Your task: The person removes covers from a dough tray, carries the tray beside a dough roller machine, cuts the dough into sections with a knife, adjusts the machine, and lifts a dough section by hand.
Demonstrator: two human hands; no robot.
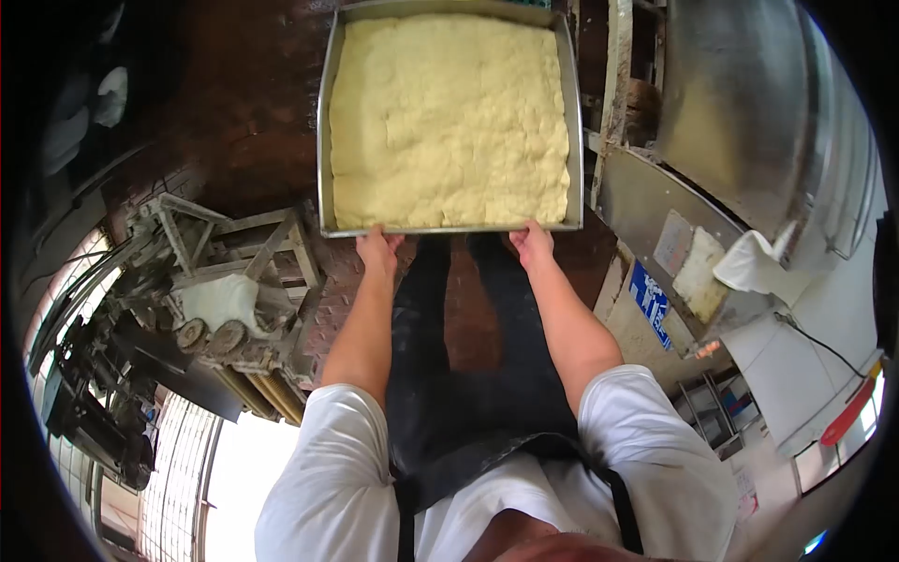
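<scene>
A large square metal tray (pixel 325 178) is held out level in front of me at the top of the view. Pale yellow dough (pixel 449 122) with a lumpy surface fills it nearly to the walls. At the near edge, toward its left corner, my left hand (pixel 378 251) is closed on the rim. My right hand (pixel 533 245) grips the same edge toward the right corner. Both thumbs show at the rim; the fingers beneath are partly hidden.
Left of me stands a worn machine (pixel 234 337) with a metal frame and rollers. A steel cabinet (pixel 735 103) is at the right, with a white cloth (pixel 754 265) beside its lower edge. Dark reddish floor (pixel 468 318) shows between my legs.
</scene>
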